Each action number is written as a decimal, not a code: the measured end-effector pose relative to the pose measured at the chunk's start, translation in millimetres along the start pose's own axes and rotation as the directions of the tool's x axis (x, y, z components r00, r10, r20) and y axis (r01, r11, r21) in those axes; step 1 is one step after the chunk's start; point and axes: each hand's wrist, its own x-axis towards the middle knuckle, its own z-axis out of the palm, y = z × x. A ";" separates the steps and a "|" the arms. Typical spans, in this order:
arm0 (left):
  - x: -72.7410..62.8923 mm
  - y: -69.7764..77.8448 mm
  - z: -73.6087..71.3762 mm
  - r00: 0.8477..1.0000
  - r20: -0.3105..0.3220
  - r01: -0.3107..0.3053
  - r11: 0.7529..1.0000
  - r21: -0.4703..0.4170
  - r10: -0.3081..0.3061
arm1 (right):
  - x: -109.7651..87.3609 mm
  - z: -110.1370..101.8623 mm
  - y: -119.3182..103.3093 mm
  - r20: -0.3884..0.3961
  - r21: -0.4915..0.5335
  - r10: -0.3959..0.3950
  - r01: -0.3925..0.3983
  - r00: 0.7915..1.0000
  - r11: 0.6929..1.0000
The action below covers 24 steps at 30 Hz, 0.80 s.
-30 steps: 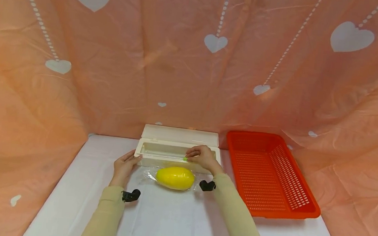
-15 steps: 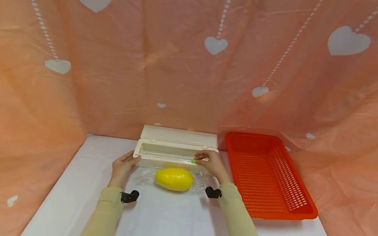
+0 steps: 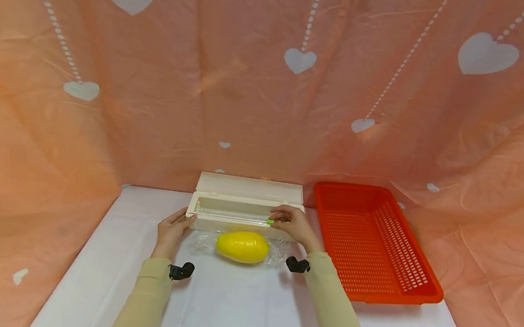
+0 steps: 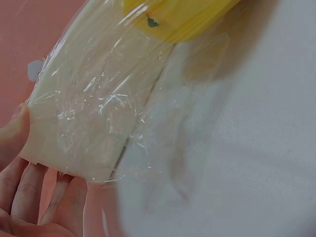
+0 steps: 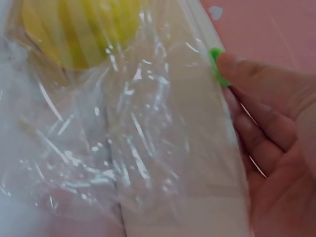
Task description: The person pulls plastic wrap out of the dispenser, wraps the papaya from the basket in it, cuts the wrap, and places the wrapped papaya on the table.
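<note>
A cream cling film dispenser (image 3: pixel 218 226) stands at the back of the table, its lid (image 3: pixel 250 187) raised. My left hand (image 3: pixel 171 235) grips its left end, thumb at the front edge and fingers around the end, as the left wrist view shows. On the front rim sits a small green slide cutter (image 3: pixel 270 221), pinched by the thumb and fingers of my right hand (image 3: pixel 296 227). In front of the box lies a yellow oval fruit (image 3: pixel 242 247) under clear cling film (image 4: pixel 106 106). The crinkled film spreads out on both sides of the fruit and hangs over the box front.
A red perforated plastic basket (image 3: pixel 366 258) stands to the right of the dispenser. A white cloth (image 3: pixel 224 307) covers the table. Behind and at the sides hangs a pink-orange curtain (image 3: pixel 248 104) with white hearts.
My right hand has moved a little to the right along the front rim, with the green slide cutter. The left hand keeps its place on the dispenser's left end.
</note>
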 end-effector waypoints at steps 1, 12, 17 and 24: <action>0.0 0.2 -0.3 1.000 -0.001 0.000 1.000 0.005 0.000 | 1.0 0.8 0.2 -0.005 -0.006 0.000 0.000 1.000 1.000; -1.0 -2.0 8.2 1.000 -0.004 -0.010 1.000 -0.012 0.010 | -9.5 -1.0 -0.2 -0.127 -0.071 -0.001 -0.008 0.992 0.997; -0.8 1.0 5.7 1.000 -0.018 -0.024 1.000 -0.006 0.024 | -11.9 -4.1 3.8 -0.174 -0.095 0.020 -0.037 0.985 0.995; -1.5 3.4 0.8 0.999 -0.018 -0.028 1.000 0.010 0.028 | -19.7 -7.7 8.7 -0.278 -0.165 -0.011 -0.037 0.961 0.986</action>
